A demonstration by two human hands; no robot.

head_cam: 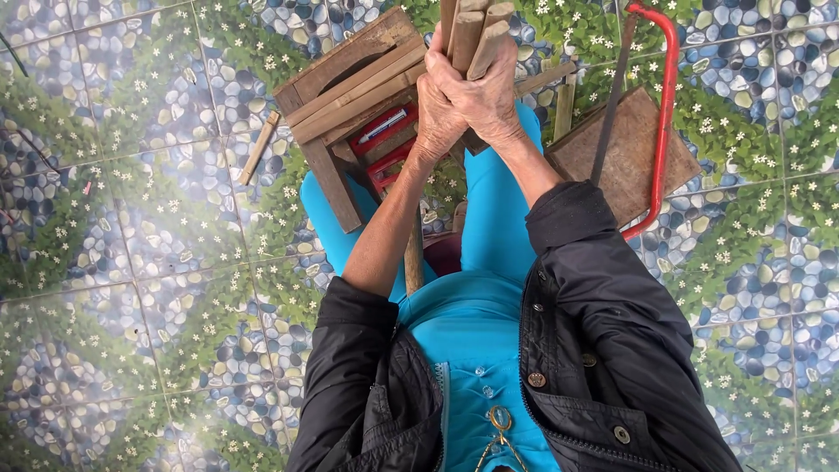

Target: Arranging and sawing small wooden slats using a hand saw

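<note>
From the head camera, both hands are clenched together around a bundle of bamboo sticks point(472, 35): the left hand point(437, 109) wraps the near side, the right hand point(488, 98) overlaps it from the other side. The sticks' long axis runs straight away from the hands, past the top edge. Just left of the hands stands a small wooden stool point(345, 96) with a red box point(384, 131) under it. To the right, a red-framed hacksaw point(651, 122) rests on a wooden board point(634, 162). A loose stick point(260, 147) lies further left on the tiled floor point(131, 262).
</note>
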